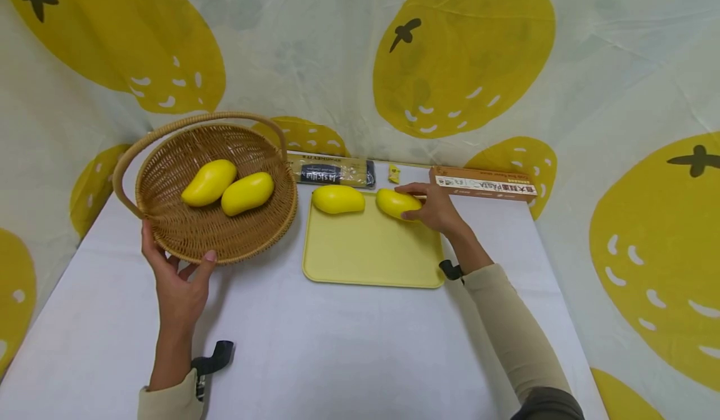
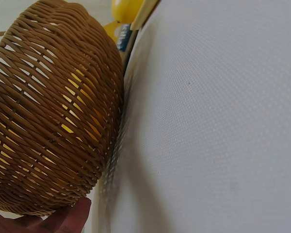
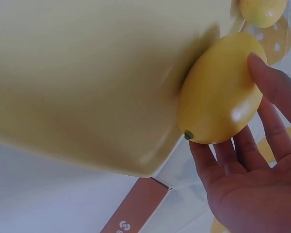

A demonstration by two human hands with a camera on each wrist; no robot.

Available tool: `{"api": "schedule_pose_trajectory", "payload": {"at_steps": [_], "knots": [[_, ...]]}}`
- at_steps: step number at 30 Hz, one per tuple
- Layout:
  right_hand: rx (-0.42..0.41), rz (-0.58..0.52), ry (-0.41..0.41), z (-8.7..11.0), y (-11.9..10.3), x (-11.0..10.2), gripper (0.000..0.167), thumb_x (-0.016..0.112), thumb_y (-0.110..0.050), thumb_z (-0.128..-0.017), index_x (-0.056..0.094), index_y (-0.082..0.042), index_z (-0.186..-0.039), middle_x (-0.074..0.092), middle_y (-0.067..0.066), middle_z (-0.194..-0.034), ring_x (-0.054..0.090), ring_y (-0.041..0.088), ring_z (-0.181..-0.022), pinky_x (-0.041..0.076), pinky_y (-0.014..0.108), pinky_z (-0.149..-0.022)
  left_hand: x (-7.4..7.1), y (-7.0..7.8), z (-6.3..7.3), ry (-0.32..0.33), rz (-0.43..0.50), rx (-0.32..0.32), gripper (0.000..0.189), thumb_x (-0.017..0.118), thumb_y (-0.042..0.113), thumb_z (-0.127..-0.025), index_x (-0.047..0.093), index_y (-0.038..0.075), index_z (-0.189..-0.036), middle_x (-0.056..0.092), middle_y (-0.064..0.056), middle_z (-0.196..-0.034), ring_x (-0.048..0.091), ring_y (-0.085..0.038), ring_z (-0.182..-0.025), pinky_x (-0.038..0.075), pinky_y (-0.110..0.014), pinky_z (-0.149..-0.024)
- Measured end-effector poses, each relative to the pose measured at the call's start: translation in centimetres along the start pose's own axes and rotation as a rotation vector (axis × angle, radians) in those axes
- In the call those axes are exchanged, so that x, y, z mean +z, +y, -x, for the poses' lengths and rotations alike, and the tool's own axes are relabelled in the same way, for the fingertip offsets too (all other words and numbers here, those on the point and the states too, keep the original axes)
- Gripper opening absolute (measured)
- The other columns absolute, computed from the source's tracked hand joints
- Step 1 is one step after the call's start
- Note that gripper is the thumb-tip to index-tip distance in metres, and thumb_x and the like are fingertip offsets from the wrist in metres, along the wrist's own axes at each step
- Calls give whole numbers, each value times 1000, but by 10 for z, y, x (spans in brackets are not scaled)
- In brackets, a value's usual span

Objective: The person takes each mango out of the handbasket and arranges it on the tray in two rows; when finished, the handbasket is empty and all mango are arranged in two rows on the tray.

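A wicker basket [image 1: 185, 235] with an arched handle is tilted at the left, two yellow mangoes [image 1: 247, 193] lying in it. My left hand [image 1: 180, 282] grips the basket's near-left rim with thumb and fingers; in the left wrist view only its fingertips show beneath the weave [image 2: 53, 97]. On the yellow tray [image 1: 371, 251], my right hand [image 1: 435, 210] holds a mango [image 1: 396, 203] near the far right corner. In the right wrist view the thumb lies over this mango [image 3: 223, 92] and the fingers curl under it. Another mango [image 1: 339, 199] rests at the tray's far left corner.
Behind the tray lie a spaghetti packet [image 1: 332, 171], a small yellow wrapper [image 1: 394, 173] and a brown pasta box [image 1: 484, 183]. A fruit-print curtain [image 1: 326, 45] hangs along the back of the white table [image 1: 337, 351].
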State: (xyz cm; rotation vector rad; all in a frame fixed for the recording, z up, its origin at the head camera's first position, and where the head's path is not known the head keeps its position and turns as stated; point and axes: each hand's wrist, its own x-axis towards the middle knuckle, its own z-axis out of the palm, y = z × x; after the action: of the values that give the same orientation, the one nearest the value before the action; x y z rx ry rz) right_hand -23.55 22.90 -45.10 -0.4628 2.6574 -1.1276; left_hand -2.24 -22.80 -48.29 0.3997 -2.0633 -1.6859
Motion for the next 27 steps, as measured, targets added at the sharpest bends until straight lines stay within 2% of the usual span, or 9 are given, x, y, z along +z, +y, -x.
{"api": "schedule_pose_trajectory", "payload": {"at_steps": [5,7,9,12,15,20,22,25,27], "knots": [[31,10,12,1,0,2,56,87,3,-84,73,-11,-136,67,14,-146,1,33,-167,42,56,-121,0,1,0,1,5,6,115,77,4,-91,1,37,-170,17,5,-173,42,-38,-148,52,-16,-98],[45,16,13,1,1,2,56,87,2,-84,72,-12,-137,66,14,-148,-3,32,-167,41,56,-121,0,1,0,0,1,8,115,77,4,-91,1,37,-170,17,4,-173,42,-38,-148,52,-16,-98],[56,24,17,0,2,2,57,87,1,-84,72,-12,-138,64,14,-151,1,33,-167,41,56,-121,0,1,0,0,-2,11,115,78,5,-91,1,36,-170,17,4,-173,42,-38,-148,52,-16,-98],[77,14,17,0,2,2,58,88,-3,-85,71,-13,-140,47,16,-165,18,36,-165,41,56,-121,0,0,0,2,-3,11,114,78,5,-91,1,36,-170,18,4,-173,43,-38,-148,51,-16,-98],[67,-12,18,0,-1,2,58,87,-6,-87,69,-13,-141,42,17,-168,22,37,-164,41,56,-122,0,0,1,4,0,8,114,78,5,-91,1,36,-170,18,4,-173,43,-37,-147,51,-15,-98],[-9,-32,35,1,-18,0,56,86,-11,-89,69,-14,-142,63,10,-152,43,37,-154,43,52,-121,-1,0,1,3,-6,-1,114,78,7,-92,0,38,-170,17,5,-173,43,-37,-147,51,-15,-98],[-34,-35,38,2,-29,0,55,86,-13,-89,69,-15,-141,65,7,-149,53,36,-147,44,50,-121,-1,0,1,1,-6,-3,114,78,7,-92,0,38,-170,17,5,-173,43,-37,-148,51,-15,-99],[-62,-52,36,5,-47,3,55,87,-14,-89,70,-17,-141,66,6,-148,56,35,-145,41,51,-123,-1,1,1,-1,-10,-4,114,78,8,-92,0,38,-170,18,5,-173,42,-36,-148,51,-16,-99],[-78,-55,41,8,-61,5,55,88,-16,-88,70,-20,-141,66,6,-148,57,35,-143,24,54,-132,0,1,1,-2,-13,-7,114,78,8,-92,0,38,-170,18,4,-173,42,-36,-148,51,-17,-100]]}}
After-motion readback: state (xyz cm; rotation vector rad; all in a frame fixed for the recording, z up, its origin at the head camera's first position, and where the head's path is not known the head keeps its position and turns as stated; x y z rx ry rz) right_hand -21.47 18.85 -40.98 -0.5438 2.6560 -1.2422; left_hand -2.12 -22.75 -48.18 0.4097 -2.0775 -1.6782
